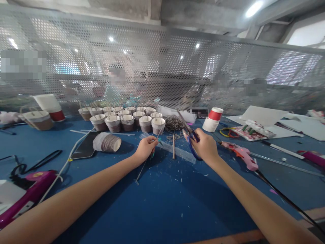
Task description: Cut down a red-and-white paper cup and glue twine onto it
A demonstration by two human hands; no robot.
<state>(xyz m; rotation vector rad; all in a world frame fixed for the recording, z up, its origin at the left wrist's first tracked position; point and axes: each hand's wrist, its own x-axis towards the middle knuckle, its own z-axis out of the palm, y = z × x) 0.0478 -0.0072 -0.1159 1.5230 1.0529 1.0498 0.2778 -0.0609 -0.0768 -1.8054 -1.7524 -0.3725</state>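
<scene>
My right hand (205,146) is closed around blue-handled scissors (189,133), blades pointing up and to the left. My left hand (146,148) pinches a thin wire or string (142,169) that runs down toward me and up toward the scissors. Both hands hover over the blue table (165,203). A thin wooden stick (173,146) and clear glue sticks (177,151) lie between the hands.
Several twine-wrapped paper cups (127,119) stand in rows behind, beside a twine bundle (174,122). One wrapped cup (106,142) lies sideways by a phone (85,149). A red-and-white cup (213,119), pink glue guns (241,155) (27,195) and a perforated screen (162,67) surround the work spot.
</scene>
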